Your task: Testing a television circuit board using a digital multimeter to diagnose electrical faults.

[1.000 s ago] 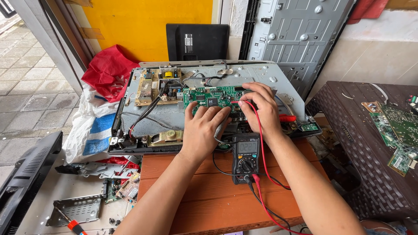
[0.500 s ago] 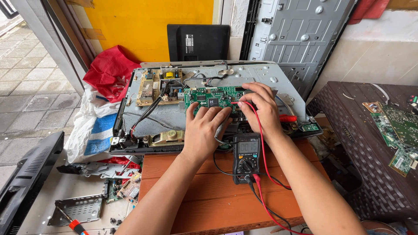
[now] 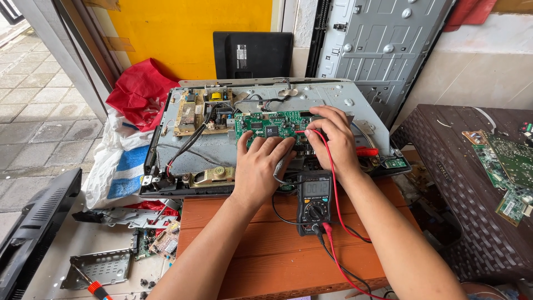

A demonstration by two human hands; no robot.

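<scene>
Left hand (image 3: 260, 166) pinches black probe lead on green circuit board (image 3: 269, 125); right hand (image 3: 333, 141) grips red probe (image 3: 327, 166) there. Board sits in the opened grey chassis (image 3: 222, 150), above multimeter (image 3: 315, 201). Board likely stiff, light, fragile: hold edges.

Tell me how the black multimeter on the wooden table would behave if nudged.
The multimeter lies flat, so it would probably slide, not tip. Its red lead and black lead look floppy and would likely drag along.

Both probe tips are hidden under the left hand (image 3: 260, 166) and right hand (image 3: 332, 140). The multimeter (image 3: 314, 201) reading is too small to tell. The screwdriver (image 3: 91, 284) is cut off by the bottom edge.
</scene>
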